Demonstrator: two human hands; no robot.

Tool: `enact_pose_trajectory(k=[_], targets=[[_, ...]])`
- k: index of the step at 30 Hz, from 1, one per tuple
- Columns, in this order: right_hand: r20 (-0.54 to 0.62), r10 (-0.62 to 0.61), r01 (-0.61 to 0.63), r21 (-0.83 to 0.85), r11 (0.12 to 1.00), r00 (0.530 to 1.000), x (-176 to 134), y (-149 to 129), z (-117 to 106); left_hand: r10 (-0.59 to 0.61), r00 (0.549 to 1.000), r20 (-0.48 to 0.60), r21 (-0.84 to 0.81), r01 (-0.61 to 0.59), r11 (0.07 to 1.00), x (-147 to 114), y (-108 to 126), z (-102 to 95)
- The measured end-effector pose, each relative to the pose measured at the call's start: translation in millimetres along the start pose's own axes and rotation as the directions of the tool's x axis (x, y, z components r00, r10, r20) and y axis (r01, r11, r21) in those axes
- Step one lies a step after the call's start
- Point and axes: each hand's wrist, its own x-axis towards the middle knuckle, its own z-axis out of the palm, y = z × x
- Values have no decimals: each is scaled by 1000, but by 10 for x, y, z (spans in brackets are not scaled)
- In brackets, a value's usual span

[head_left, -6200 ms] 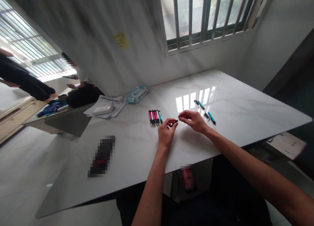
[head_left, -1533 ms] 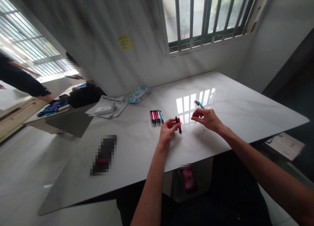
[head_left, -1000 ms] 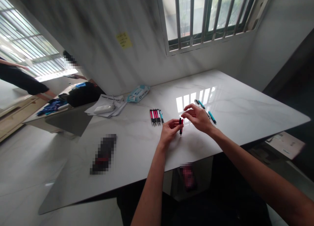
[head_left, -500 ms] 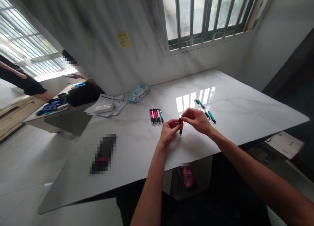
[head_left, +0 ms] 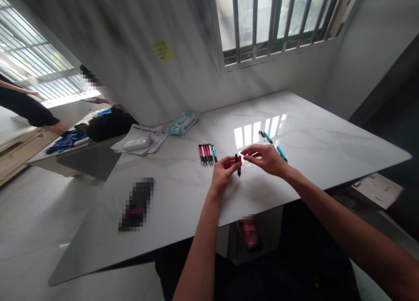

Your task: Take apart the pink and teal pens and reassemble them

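My left hand (head_left: 224,175) is closed on a red pen barrel (head_left: 239,160) with a black section beside it, both upright above the table; whether the two are joined I cannot tell. Just right of them hovers my right hand (head_left: 264,158), its fingers apart and bent, with nothing visible between them. Left of my hands lies a row of several red, white and black pens (head_left: 205,155), ending in a blue pen (head_left: 214,153). Past my right hand rest a teal pen part (head_left: 268,137), a small dark part (head_left: 262,134) and another teal part (head_left: 282,153).
The marbled white table (head_left: 170,192) also bears a pack of wipes (head_left: 183,123), papers (head_left: 126,142) with a white device, and a blurred-out dark object (head_left: 136,204). A box (head_left: 378,189) sits below the right edge. Another person (head_left: 24,100) stands at far left.
My right hand has come off the red barrel and moved slightly right, its fingers parting. The barrel and black section in my left hand now show side by side.
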Motion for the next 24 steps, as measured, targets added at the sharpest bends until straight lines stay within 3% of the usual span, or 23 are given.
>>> enact_pose_trajectory(k=[4,8,11,16,21,24], targets=[[-21,-20,14,-251,968,1000,15,93,-311,-2,999,-50,-2,2,1000,6,3,-4],[14,36,-24,-516,856,999,23,293,-639,-6,999,-52,0,6,1000,10,7,-10],[70,82,-21,-624,781,994,-1,430,-752,-9,999,-49,-2,9,1000,5,16,-11],[125,139,-18,-678,734,982,-76,546,-641,-10,999,-46,-2,9,1000,-1,22,-11],[174,106,41,-677,734,979,-69,540,-472,-11,999,-47,8,11,1000,7,5,-18],[113,123,-8,-704,711,986,-66,481,-463,-12,998,-56,4,13,1000,9,-2,-17]])
